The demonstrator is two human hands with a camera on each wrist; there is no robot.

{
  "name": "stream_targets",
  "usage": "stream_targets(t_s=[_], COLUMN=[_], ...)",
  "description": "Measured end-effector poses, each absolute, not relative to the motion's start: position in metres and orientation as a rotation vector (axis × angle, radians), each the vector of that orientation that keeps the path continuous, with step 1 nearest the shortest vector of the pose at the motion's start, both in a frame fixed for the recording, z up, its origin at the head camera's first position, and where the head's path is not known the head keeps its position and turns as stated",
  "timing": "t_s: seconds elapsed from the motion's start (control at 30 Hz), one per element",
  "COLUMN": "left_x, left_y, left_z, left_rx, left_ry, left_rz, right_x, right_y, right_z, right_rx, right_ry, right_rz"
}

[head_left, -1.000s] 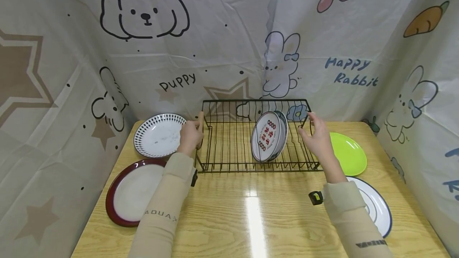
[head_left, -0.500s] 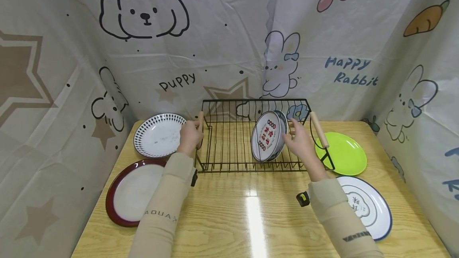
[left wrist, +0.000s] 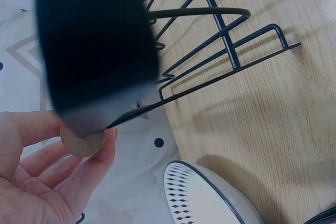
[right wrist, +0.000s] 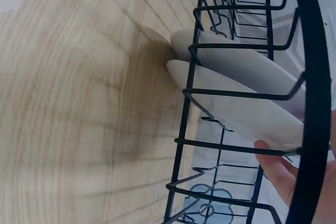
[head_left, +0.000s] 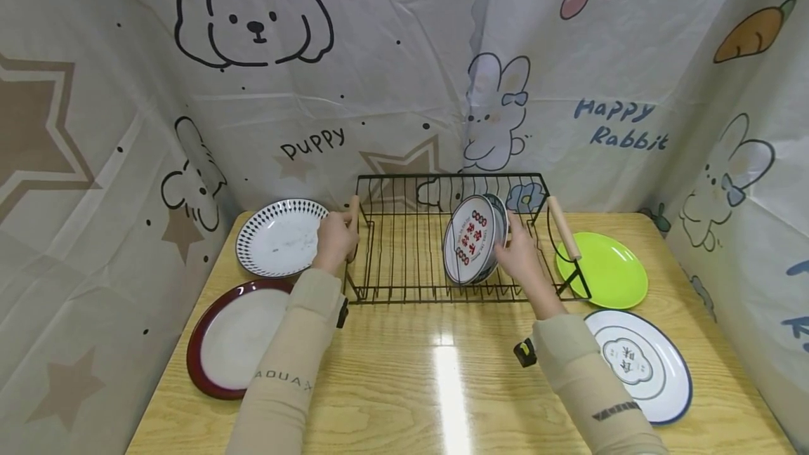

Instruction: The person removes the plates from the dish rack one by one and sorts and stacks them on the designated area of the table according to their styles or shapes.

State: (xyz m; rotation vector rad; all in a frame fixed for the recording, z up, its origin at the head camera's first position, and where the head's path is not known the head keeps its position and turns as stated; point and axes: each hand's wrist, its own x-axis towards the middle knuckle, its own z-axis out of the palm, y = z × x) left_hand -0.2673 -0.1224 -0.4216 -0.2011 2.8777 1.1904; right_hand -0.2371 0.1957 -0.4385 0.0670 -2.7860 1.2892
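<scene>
My left hand [head_left: 335,239] grips one wooden handle [left wrist: 84,142] of the black wire dish rack [head_left: 404,292], fingers curled round it in the left wrist view. Two plates lean on edge in the rack. The front plate [head_left: 468,241] is white with red lettering; the rear plate [head_left: 501,220], largely hidden behind it, shows a dark patterned rim. My right hand [head_left: 521,251] pinches the rear plate's right edge. Seen from the right wrist, the fingertips [right wrist: 261,146] meet its pale underside.
On the left lie a white plate with a black diamond border [head_left: 281,239] and a maroon-rimmed plate [head_left: 237,339]. A lime-green plate [head_left: 609,269] and a blue-rimmed white plate [head_left: 657,371] lie on the right. Behind hangs a printed curtain [head_left: 404,55].
My right hand has left the rack's right handle and moved left to the rear plate, taking hold of its edge. My left hand stays on its handle.
</scene>
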Motion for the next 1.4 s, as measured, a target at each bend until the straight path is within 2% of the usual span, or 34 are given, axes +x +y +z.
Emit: stream_targets(t_s=[1.13, 1.4], left_x=[-0.2664, -0.2664], left_y=[-0.1238, -0.1222], left_z=[-0.4222, -0.4211], left_rx=[-0.170, -0.228], left_ry=[2.899, 2.868], left_rz=[1.171, 1.194], right_x=[-0.2397, -0.2383], right_y=[0.1870, 0.1863], right_z=[-0.4475, -0.4439], right_rx=[0.026, 0.038], right_ry=[-2.722, -2.674], right_rz=[1.147, 1.127])
